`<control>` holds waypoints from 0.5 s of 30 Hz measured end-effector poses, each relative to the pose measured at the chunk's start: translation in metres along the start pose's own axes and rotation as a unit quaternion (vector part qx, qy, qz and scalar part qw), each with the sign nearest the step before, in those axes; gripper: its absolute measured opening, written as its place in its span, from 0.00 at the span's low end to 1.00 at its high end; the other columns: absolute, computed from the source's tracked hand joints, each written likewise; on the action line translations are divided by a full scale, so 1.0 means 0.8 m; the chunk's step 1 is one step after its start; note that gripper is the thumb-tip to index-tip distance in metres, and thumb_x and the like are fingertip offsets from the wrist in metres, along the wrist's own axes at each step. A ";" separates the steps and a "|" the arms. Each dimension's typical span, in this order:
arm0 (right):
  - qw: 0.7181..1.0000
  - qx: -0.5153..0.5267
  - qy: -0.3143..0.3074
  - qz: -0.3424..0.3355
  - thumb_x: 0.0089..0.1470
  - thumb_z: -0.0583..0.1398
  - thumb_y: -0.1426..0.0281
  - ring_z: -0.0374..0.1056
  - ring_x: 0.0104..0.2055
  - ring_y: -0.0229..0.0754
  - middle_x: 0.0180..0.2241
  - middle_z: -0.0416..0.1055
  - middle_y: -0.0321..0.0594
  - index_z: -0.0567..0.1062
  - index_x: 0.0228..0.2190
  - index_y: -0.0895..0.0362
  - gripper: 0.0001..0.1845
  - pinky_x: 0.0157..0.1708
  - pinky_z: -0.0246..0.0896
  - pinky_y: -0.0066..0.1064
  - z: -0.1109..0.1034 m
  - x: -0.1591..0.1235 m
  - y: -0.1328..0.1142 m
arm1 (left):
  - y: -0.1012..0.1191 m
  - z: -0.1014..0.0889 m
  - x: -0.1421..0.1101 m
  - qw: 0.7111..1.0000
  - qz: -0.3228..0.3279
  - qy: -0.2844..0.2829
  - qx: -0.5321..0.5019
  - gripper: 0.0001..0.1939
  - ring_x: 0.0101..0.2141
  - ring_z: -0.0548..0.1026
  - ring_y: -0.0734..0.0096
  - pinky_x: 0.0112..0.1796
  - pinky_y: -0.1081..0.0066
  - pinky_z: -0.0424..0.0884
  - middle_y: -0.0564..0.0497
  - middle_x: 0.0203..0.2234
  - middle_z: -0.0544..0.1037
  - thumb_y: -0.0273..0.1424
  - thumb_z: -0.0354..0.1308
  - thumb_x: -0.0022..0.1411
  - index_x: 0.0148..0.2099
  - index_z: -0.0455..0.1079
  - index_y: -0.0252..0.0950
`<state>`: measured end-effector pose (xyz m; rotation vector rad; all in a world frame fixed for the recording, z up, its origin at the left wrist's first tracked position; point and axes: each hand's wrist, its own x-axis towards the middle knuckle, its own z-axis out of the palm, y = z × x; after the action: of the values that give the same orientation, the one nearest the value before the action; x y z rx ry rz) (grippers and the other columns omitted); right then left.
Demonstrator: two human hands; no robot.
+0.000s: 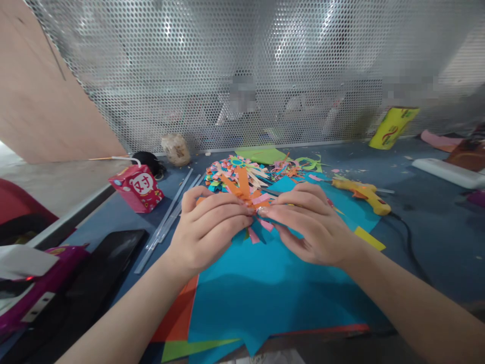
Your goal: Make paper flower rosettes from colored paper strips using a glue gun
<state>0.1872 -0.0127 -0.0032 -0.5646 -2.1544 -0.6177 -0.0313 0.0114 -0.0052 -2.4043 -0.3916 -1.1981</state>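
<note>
By one bare left hand (pixel 210 227) and one bare right hand (pixel 312 222), one fringed orange-and-pink paper flower (pixel 243 185) is being pinched above one large blue paper sheet (pixel 261 288); one yellow glue gun (pixel 369 195) is being supported nearby.

Left hand (pixel 206 230) and right hand (pixel 312 222) pinched an orange-and-pink strip paper piece (pixel 242 186) between fingertips, both above a blue sheet (pixel 265 288) that overlapped orange paper (pixel 178 311) at lower left. Just beyond lay fringed multicolour paper flowers (pixel 217 172) and curled paper scraps (pixel 290 168), with a yellow glue gun (pixel 367 195) to the right, cord trailing toward the viewer. Clear rods (pixel 164 222) and a red drink carton (pixel 138 188) with straw sat left, a yellow cylinder (pixel 394 129) stood tilted far right, and a perforated metal panel (pixel 212 55) ran behind.
</note>
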 end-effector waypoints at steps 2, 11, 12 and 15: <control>1.000 -0.005 0.009 -0.005 0.49 0.57 0.79 0.66 0.42 0.38 0.38 0.73 0.38 0.65 0.43 0.55 0.19 0.44 0.61 0.36 0.000 0.001 0.000 | 0.000 0.000 0.000 1.000 -0.011 -0.002 -0.003 0.10 0.40 0.75 0.64 0.43 0.60 0.62 0.48 0.35 0.79 0.23 0.58 0.54 0.40 0.69 0.37; 0.996 0.054 -0.023 0.064 0.50 0.56 0.79 0.66 0.42 0.38 0.37 0.72 0.38 0.66 0.43 0.55 0.17 0.43 0.62 0.34 0.001 0.002 -0.001 | 0.005 0.003 0.007 0.991 -0.096 -0.016 -0.093 0.09 0.36 0.74 0.68 0.42 0.64 0.65 0.51 0.32 0.78 0.22 0.59 0.52 0.37 0.68 0.37; 0.994 0.071 -0.018 0.082 0.50 0.56 0.78 0.66 0.43 0.39 0.38 0.72 0.39 0.66 0.44 0.55 0.18 0.43 0.62 0.34 0.000 0.001 -0.001 | 0.007 0.005 0.009 0.982 -0.145 -0.020 -0.120 0.08 0.35 0.74 0.69 0.39 0.67 0.67 0.52 0.31 0.78 0.23 0.58 0.53 0.36 0.68 0.38; 0.985 0.099 0.018 0.137 0.49 0.56 0.76 0.64 0.48 0.42 0.42 0.70 0.41 0.64 0.46 0.55 0.20 0.47 0.60 0.37 0.000 0.001 -0.002 | 0.012 0.011 0.013 0.901 -0.358 0.002 -0.246 0.06 0.30 0.75 0.71 0.31 0.72 0.70 0.53 0.29 0.77 0.26 0.59 0.52 0.35 0.69 0.38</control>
<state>0.1861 -0.0137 -0.0032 -0.7188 -2.0264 -0.2585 -0.0147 0.0081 -0.0039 -2.7713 -1.1726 -1.7777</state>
